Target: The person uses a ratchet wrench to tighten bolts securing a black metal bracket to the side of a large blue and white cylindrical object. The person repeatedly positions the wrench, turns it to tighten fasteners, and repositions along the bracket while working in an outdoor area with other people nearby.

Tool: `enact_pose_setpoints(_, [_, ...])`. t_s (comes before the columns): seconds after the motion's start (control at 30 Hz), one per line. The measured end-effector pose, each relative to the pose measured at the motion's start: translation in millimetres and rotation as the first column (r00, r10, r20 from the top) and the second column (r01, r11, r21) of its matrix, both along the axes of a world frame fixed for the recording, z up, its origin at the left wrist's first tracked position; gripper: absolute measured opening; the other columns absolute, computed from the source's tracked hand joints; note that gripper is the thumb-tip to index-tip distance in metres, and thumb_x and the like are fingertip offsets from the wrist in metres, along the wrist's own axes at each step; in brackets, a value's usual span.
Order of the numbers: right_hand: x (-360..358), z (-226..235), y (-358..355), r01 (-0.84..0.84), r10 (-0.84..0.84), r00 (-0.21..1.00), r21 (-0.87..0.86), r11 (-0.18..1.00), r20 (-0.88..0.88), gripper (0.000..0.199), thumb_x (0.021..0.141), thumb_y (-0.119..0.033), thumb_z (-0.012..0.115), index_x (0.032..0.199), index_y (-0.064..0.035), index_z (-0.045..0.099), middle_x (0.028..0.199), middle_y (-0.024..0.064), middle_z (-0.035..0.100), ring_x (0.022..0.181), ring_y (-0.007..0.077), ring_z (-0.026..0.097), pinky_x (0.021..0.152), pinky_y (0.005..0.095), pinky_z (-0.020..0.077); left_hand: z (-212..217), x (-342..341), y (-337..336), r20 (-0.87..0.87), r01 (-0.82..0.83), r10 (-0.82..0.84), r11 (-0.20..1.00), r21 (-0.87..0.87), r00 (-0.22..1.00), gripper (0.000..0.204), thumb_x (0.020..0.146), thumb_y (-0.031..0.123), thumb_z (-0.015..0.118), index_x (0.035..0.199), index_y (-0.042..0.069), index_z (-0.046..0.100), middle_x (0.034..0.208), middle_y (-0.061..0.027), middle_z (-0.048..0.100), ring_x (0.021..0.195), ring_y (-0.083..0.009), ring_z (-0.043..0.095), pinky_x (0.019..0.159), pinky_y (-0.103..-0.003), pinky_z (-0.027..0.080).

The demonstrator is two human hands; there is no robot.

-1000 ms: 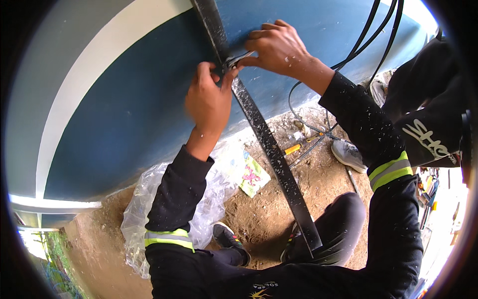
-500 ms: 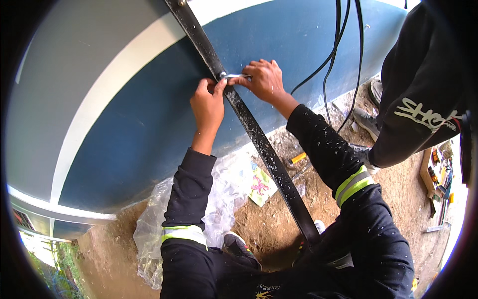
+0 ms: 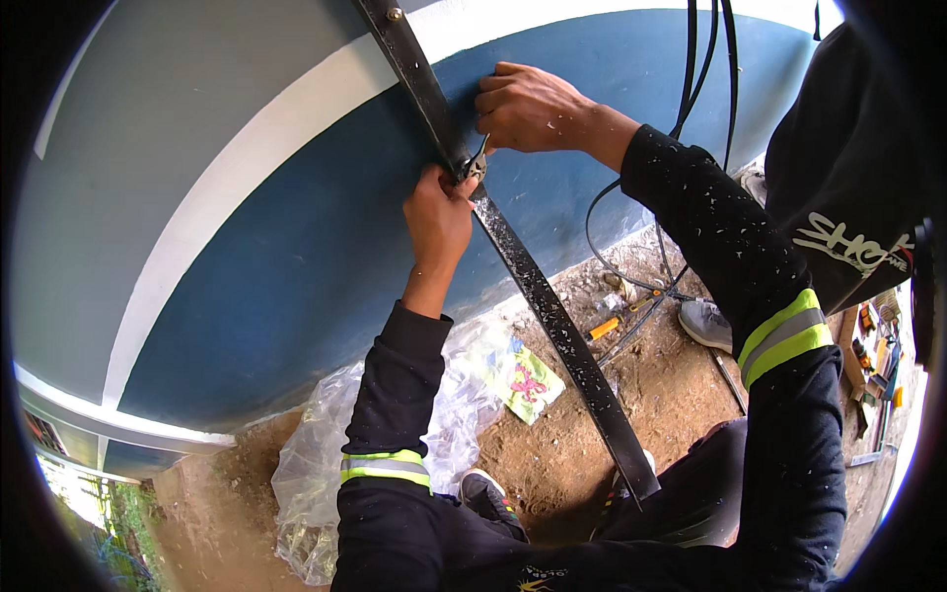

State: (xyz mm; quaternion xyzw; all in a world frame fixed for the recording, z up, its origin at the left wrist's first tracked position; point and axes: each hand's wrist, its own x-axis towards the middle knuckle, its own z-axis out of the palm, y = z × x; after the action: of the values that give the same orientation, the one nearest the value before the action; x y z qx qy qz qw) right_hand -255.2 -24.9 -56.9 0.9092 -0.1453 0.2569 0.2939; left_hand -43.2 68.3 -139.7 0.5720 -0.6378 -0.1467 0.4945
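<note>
A long black flat metal strip [image 3: 552, 316] runs down the blue and white wall [image 3: 296, 247] to the dirt ground. My left hand [image 3: 436, 212] grips the strip's left edge, fingers curled round it. My right hand [image 3: 533, 107] is closed on a small metal tool or fastener [image 3: 475, 164] pressed against the strip just right of my left hand. What exactly the small metal piece is I cannot make out.
Black cables [image 3: 700, 79] hang down the wall at right. Another person in dark clothes [image 3: 848, 178] stands at right, with a grey shoe [image 3: 705, 324] on the dirt. A clear plastic bag [image 3: 316, 474], a coloured paper [image 3: 528, 380] and an orange-handled tool [image 3: 604, 328] lie on the ground.
The view has shifted, so both hands and the strip now sit higher and further right in the picture. Both hands stay together on the strip at the same spot.
</note>
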Motion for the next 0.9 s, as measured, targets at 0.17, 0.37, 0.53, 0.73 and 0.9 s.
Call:
enact_pose_setpoints(0.17, [-14, -51, 4, 0.108, -0.154, 0.961, 0.202, 0.974, 0.231, 0.026, 0.090, -0.043, 0.086, 0.089, -0.0180, 0.082, 0.087, 0.0000, 0.072, 0.091, 0.0241, 0.071, 0.086, 0.0419, 0.0540, -2, 7, -1, -0.011, 0.060, -0.061, 0.997, -0.045, 0.998, 0.018, 0.102, 0.013, 0.080, 0.099, -0.001, 0.071, 0.083, -0.0067, 0.077, 0.069, -0.0128, 0.077, 0.059, -0.029, 0.057])
enact_pose_setpoints(0.37, [32, -151, 34, -0.054, -0.419, 0.676, 0.608, 0.792, 0.606, 0.024, 0.100, -0.034, 0.081, 0.091, -0.0119, 0.076, 0.083, 0.0104, 0.070, 0.074, 0.0358, 0.072, 0.061, 0.0479, 0.0542, 6, 8, 3, 0.018, 0.051, -0.051, 0.999, 0.011, 0.999, 0.020, 0.104, 0.016, 0.079, 0.102, -0.002, 0.073, 0.085, -0.0070, 0.078, 0.069, -0.0124, 0.076, 0.059, -0.028, 0.058])
enact_pose_setpoints(0.53, [56, -198, 27, -0.270, -0.323, 0.520, 0.511, 0.816, 0.790, 0.024, 0.104, -0.031, 0.077, 0.102, -0.0080, 0.081, 0.087, 0.0131, 0.072, 0.078, 0.0381, 0.073, 0.068, 0.0467, 0.0563, 14, 3, 6, -0.008, 0.032, -0.031, 0.999, 0.041, 0.999, 0.017, 0.103, 0.013, 0.078, 0.102, -0.003, 0.073, 0.086, -0.0080, 0.078, 0.070, -0.0132, 0.077, 0.060, -0.028, 0.058])
enact_pose_setpoints(0.73, [-9, -84, 9, 0.138, -0.295, 0.907, 0.449, 0.883, 0.301, 0.026, 0.094, -0.042, 0.086, 0.102, -0.0174, 0.086, 0.087, 0.0052, 0.077, 0.076, 0.0276, 0.075, 0.063, 0.0417, 0.0546, 5, 5, 1, 0.085, -0.011, 0.010, 1.000, 0.018, 0.996, 0.018, 0.100, 0.012, 0.082, 0.102, -0.003, 0.071, 0.084, -0.0088, 0.078, 0.070, -0.0148, 0.077, 0.062, -0.030, 0.059])
enact_pose_setpoints(0.9, [19, 10, 8, 0.065, -0.066, 0.996, 0.020, 0.998, 0.066, 0.028, 0.084, -0.044, 0.092, 0.087, -0.0169, 0.084, 0.078, 0.0042, 0.078, 0.079, 0.0279, 0.078, 0.074, 0.0398, 0.0582, -2, 4, -1, 0.136, 0.057, -0.041, 0.991, -0.119, 0.990, 0.020, 0.099, 0.011, 0.082, 0.104, -0.002, 0.069, 0.085, -0.0084, 0.079, 0.072, -0.0176, 0.078, 0.067, -0.033, 0.060])
